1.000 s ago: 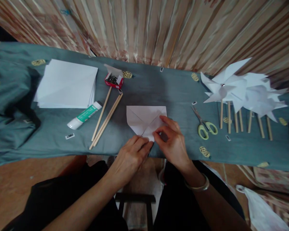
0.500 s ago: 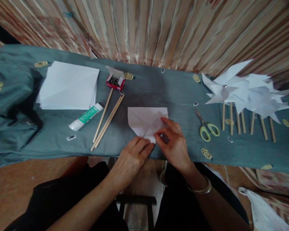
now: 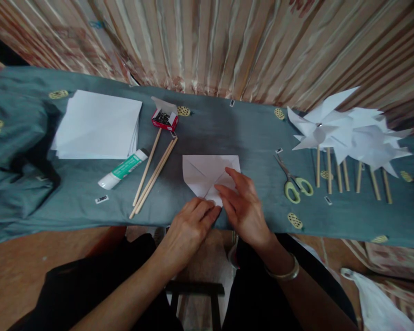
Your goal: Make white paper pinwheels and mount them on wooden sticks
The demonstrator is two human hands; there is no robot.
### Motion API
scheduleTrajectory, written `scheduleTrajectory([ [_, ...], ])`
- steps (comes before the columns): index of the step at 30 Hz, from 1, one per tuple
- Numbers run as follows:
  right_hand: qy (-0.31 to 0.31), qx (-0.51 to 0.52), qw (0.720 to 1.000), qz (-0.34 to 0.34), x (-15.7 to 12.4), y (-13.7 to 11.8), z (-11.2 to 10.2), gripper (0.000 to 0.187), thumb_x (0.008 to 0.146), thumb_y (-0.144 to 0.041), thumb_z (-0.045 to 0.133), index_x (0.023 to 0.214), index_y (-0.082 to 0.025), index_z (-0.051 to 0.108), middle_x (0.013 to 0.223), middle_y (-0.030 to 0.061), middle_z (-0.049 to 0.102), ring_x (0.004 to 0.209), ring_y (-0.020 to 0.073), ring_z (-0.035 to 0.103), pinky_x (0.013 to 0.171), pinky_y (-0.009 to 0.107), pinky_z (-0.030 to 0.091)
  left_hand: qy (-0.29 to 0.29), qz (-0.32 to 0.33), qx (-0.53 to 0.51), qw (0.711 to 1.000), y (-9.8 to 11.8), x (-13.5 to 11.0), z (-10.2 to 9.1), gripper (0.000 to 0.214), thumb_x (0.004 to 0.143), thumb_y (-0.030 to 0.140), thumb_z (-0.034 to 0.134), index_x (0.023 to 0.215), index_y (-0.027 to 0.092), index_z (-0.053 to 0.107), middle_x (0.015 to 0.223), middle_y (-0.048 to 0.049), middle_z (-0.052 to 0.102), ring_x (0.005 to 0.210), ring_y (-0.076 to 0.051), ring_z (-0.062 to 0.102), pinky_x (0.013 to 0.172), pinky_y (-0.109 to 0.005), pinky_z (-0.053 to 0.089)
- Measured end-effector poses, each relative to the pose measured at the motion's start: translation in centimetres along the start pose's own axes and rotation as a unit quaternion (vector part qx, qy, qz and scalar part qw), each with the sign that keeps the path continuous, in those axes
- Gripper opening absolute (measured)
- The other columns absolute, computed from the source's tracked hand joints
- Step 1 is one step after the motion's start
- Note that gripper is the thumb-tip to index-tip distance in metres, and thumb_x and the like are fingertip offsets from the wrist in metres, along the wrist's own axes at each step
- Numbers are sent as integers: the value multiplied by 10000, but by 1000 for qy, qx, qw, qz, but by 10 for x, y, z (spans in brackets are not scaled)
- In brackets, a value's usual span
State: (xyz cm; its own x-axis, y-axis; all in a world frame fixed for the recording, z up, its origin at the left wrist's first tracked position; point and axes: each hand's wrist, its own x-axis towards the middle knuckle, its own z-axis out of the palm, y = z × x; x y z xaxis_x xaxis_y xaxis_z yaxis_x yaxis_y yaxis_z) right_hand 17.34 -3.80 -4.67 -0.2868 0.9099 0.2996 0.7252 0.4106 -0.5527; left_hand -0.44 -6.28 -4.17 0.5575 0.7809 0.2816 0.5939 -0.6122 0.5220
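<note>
A white sheet of paper [image 3: 200, 168] with diagonal lines meeting near its middle lies at the table's front edge, its near left corner slanting in. At its near corner, my left hand [image 3: 192, 223] pinches the paper between thumb and curled fingers. My right hand [image 3: 243, 202] is over the paper's right side, thumb and index finger apart, holding nothing. The fingertips hover at or just above the surface; contact is hard to tell. To the right of this hand lie scissors [image 3: 291, 180] with green handles, blades pointing away.
Left of the paper are wooden sticks [image 3: 155, 178], a glue tube [image 3: 122, 170], an opened red box [image 3: 164, 119] of small metal pieces and a paper stack [image 3: 100, 124]. Several paper pinwheels [image 3: 348, 133] on sticks lie at the right. A patterned curtain [image 3: 207, 46] hangs behind the table.
My right thumb and index finger have lifted and spread, shifting slightly left over the paper. My left hand stays at the near corner.
</note>
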Motion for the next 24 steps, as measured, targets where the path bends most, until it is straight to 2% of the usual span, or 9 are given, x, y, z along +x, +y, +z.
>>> scheduleTrajectory([
  [4,-16,-5,1000,-16,0,-1,0,365,898,-141,496,1175,-362,581,1474,-17,395,1327,293,401,1072,516,419,-6,1,4,1000,0,0,-1,241,935,112,459,1150,105,569,1007,-99,633,944,-214,565,787,-369,571],
  [8,-30,4,1000,1,0,-2,3,385,901,-160,488,1192,-401,564,1466,-25,415,1341,313,390,1065,546,412,-8,0,3,1000,0,1,-1,237,927,105,470,1139,101,576,994,-99,631,933,-215,560,786,-367,565],
  [16,-9,13,1000,6,-3,-3,14,403,915,-150,446,1215,-401,543,1442,-14,465,1364,295,392,1067,532,413,-15,-5,0,1000,0,3,-1,233,939,113,443,1124,108,584,982,-95,628,914,-209,560,778,-362,569],
  [24,25,-19,999,-39,-4,0,24,349,945,-147,425,1219,-316,559,1453,28,457,1360,276,402,1079,483,388,-16,-10,4,1000,1,5,-3,177,930,126,480,1052,108,608,954,-79,628,885,-205,562,753,-347,569],
])
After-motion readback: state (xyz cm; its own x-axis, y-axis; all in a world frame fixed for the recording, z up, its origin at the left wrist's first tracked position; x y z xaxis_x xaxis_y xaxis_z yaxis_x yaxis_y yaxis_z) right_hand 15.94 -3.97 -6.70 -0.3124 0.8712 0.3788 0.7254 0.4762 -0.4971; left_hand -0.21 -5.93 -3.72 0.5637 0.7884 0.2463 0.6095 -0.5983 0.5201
